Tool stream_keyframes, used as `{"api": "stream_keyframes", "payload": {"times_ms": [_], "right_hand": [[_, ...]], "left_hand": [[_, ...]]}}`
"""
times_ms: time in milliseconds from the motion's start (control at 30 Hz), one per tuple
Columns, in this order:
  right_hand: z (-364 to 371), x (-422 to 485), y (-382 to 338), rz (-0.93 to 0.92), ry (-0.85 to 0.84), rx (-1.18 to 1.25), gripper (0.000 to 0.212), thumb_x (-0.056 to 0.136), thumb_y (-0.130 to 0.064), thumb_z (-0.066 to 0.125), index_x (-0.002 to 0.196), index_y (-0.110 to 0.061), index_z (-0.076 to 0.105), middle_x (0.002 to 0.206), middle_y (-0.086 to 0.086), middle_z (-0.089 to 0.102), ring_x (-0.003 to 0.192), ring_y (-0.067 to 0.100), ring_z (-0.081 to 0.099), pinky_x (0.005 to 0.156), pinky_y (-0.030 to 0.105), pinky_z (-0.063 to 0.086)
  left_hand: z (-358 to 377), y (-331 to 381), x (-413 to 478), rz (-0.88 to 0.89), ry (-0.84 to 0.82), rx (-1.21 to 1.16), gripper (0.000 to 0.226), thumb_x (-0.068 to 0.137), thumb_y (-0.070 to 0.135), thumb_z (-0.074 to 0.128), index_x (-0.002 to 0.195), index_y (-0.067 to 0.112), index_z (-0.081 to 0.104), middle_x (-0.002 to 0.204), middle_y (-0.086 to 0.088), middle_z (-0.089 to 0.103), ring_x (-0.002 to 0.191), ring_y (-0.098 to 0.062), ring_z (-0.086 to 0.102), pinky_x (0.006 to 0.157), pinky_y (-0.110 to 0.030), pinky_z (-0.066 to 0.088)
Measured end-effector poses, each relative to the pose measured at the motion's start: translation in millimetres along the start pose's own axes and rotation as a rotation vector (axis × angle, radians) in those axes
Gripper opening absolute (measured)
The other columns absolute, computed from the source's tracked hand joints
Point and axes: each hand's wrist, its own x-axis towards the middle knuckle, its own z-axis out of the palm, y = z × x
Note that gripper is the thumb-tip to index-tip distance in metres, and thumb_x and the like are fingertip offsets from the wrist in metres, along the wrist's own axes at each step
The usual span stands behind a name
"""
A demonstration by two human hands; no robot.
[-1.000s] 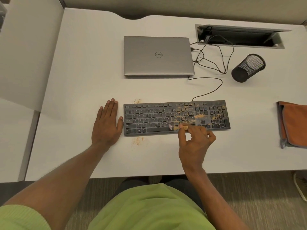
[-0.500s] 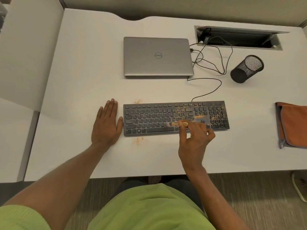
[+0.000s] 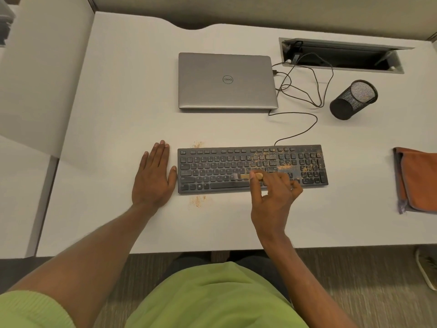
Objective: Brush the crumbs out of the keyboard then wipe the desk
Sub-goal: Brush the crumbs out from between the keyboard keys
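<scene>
R hand (image 3: pixel 272 200) pinches brush (image 3: pixel 253 176) on keyboard (image 3: pixel 212 166), L hand (image 3: pixel 152 181) fingers (image 3: pixel 160 152) flat on desk (image 3: pixel 118 91) (Dell laptop (image 3: pixel 227 79) behind).

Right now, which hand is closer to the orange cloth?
Right. The right hand holds a brush over the keyboard, left of the orange cloth; the left hand lies flat on the desk past the keyboard's other end.

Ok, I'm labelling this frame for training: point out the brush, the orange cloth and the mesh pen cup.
brush (image 3: pixel 259 176), head view, on its wooden handle.
orange cloth (image 3: pixel 422 178), head view, middle of the visible part.
mesh pen cup (image 3: pixel 350 102), head view, on its side wall.
</scene>
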Motion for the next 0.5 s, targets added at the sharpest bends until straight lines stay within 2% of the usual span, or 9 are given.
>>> {"api": "stream_keyframes", "payload": {"times_ms": [100,233,300,367,500], "right_hand": [[6.0,0.2,-2.3,-0.017,-0.030,0.038,0.008,0.099,-0.025,0.071,0.103,-0.022,0.077,0.089,-0.016,0.070,0.090,0.010,0.056,0.097,0.041,0.028],[11.0,-6.6,3.9,-0.018,-0.104,-0.019,0.009,0.099,-0.026,0.068,0.098,-0.022,0.076,0.089,-0.012,0.071,0.093,0.017,0.060,0.099,0.041,0.026],[8.9,-7.1,4.1,-0.001,-0.099,-0.019,0.010,0.100,-0.026,0.065,0.096,-0.022,0.074,0.089,-0.011,0.070,0.095,0.018,0.059,0.101,0.045,0.028],[6.2,-5.1,2.3,0.007,-0.067,0.004,0.008,0.100,-0.025,0.066,0.099,-0.023,0.075,0.091,-0.012,0.071,0.095,0.015,0.058,0.099,0.048,0.031],[6.6,-1.9,2.9,-0.028,-0.107,0.035,0.010,0.098,-0.025,0.071,0.106,-0.027,0.076,0.096,-0.016,0.072,0.096,0.012,0.058,0.096,0.044,0.028]], "left_hand": [[-0.1,-0.4,-0.2,0.004,0.003,0.004,0.070,0.110,0.042,0.026,0.171,0.012,0.015,0.179,-0.002,0.012,0.166,-0.013,0.004,0.135,-0.040,0.005],[0.1,-0.5,-0.1,0.008,0.004,0.004,0.070,0.110,0.042,0.026,0.171,0.011,0.016,0.179,-0.003,0.013,0.166,-0.014,0.005,0.135,-0.041,0.007],[-0.1,-0.5,-0.2,0.007,0.005,0.006,0.070,0.110,0.043,0.025,0.171,0.011,0.015,0.179,-0.003,0.012,0.166,-0.014,0.005,0.135,-0.042,0.007],[-0.1,-0.4,-0.5,0.006,0.002,0.007,0.069,0.110,0.043,0.025,0.171,0.012,0.014,0.179,-0.002,0.012,0.166,-0.014,0.004,0.135,-0.042,0.008],[0.1,-0.9,-0.1,0.006,0.004,0.000,0.069,0.110,0.042,0.026,0.171,0.012,0.015,0.179,-0.003,0.012,0.166,-0.013,0.004,0.135,-0.042,0.008]]}}
